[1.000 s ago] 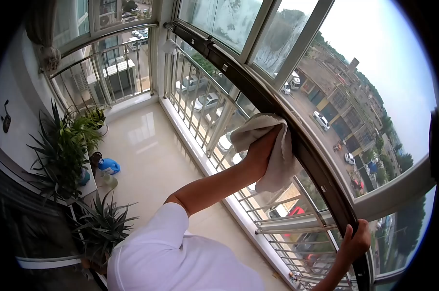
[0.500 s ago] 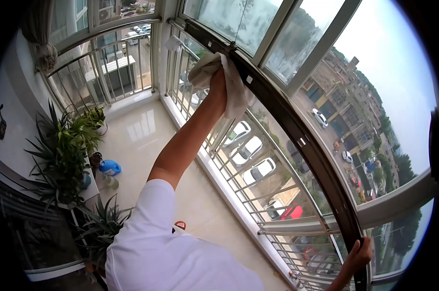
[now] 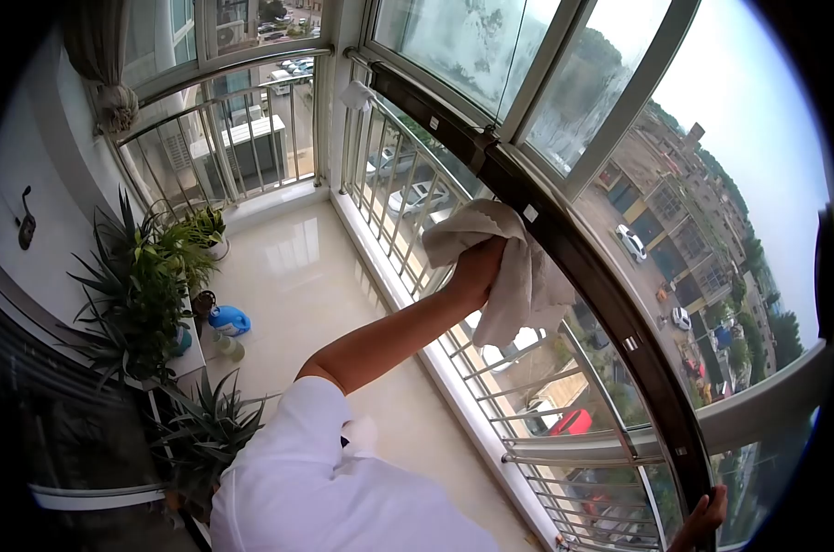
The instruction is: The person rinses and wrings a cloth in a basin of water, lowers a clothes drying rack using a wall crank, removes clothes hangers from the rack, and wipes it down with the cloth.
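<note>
My left hand point(image 3: 481, 265) is closed on a pale cloth point(image 3: 516, 299), which hangs in folds around the fingers. The cloth is beside the long dark brown rail point(image 3: 587, 259), which carries small white clips and runs along the window; whether it touches the rail is unclear. At the lower right my right hand point(image 3: 705, 517) has its fingers wrapped around the near end of that rail. Part of this hand is cut off by the dark edge of the view.
Metal railings point(image 3: 380, 170) stand below the windows point(image 3: 472, 46). Potted plants point(image 3: 132, 294), a blue bottle point(image 3: 228, 319) and a pale green container point(image 3: 228, 347) are at the left. A tied curtain point(image 3: 118, 106) hangs in the far corner. Parked cars show outside.
My left hand and the cloth have come nearer along the rail, down and to the right. The view has shifted slightly. My right hand stays on the rail's near end.
</note>
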The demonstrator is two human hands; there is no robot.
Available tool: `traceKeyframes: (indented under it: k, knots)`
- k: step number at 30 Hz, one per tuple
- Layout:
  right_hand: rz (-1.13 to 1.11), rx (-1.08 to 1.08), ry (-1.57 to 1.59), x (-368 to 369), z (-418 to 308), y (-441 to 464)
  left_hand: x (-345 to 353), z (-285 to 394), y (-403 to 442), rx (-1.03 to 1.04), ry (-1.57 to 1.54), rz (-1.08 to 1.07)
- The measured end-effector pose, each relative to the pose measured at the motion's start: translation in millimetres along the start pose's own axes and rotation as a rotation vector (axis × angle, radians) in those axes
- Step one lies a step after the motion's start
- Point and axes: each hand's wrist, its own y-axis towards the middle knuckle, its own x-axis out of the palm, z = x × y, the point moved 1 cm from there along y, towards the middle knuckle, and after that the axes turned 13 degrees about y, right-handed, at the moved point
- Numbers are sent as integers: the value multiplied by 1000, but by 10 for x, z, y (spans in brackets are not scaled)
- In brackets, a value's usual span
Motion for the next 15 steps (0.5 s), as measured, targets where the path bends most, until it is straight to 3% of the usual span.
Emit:
traceKeyframes:
  k: [1, 2, 3, 5, 6, 7, 8, 9, 11, 13, 15]
  knots:
    - [-75, 110, -14, -163, -301, 34, -138, 96, 36, 24, -44, -1]
    - [-41, 55, 25, -188, -318, 36, -313, 240, 208, 94, -225, -131]
    - [-11, -2, 59, -191, -281, 37, -422, 418, 339, 104, -196, -218]
    - [6, -64, 64, -85, 67, 18, -587, 555, 699, 69, -363, -346]
    - [0, -68, 36, 53, 538, -11, -445, 720, 628, 65, -341, -301]
    - [-2, -72, 8, 77, 390, 100, -429, 752, 683, -8, -425, -423]
    - [-173, 81, -125, -17, 244, 174, -472, 727, 774, -5, -307, -307]
    - [-89, -52, -140, -52, -62, 283, -513, 694, 847, 0, -188, -189]
    - [76, -320, -166, -48, -646, 512, -526, 740, 891, -17, -185, -232]
    - [224, -426, -8, 187, -2342, 968, -569, 750, 963, -142, -239, -220]
    - [113, -240, 52, 514, -2479, 987, -621, 746, 1027, -162, -209, -197]
